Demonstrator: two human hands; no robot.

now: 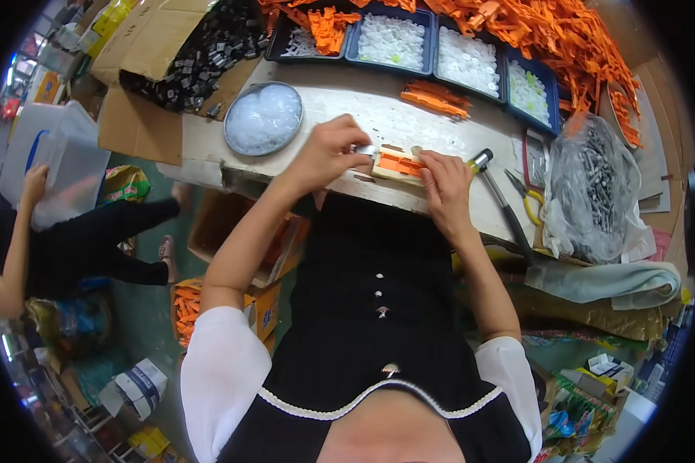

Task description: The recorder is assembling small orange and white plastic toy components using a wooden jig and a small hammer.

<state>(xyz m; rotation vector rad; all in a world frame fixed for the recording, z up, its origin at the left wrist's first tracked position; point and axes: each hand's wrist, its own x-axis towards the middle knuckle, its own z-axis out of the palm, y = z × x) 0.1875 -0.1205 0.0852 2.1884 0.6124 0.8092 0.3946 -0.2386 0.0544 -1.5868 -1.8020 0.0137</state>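
Observation:
At the table's front edge an orange plastic part point(400, 164) lies in a pale block-like holder point(383, 174). My left hand point(333, 154) is closed in a pinch on a small shiny metal piece point(364, 150) at the left end of the holder. My right hand point(447, 185) rests against the right end, fingertips touching the orange part and holder; a small pale piece point(416, 150) shows by its fingers, and I cannot tell whether it is gripped. Right of that hand lies a hammer point(505, 207). Beyond the hands are a few finished-looking orange parts point(435, 98) side by side.
A round tub of whitish grease point(264, 118) stands left. Blue trays point(432, 54) of small white pieces line the back, under heaped orange parts point(517, 31). Black metal pieces point(201, 73) spill from a carton. Yellow-handled pliers point(532, 207) and a bag of metal pins point(597, 181) sit right. Another person point(69, 243) is at left.

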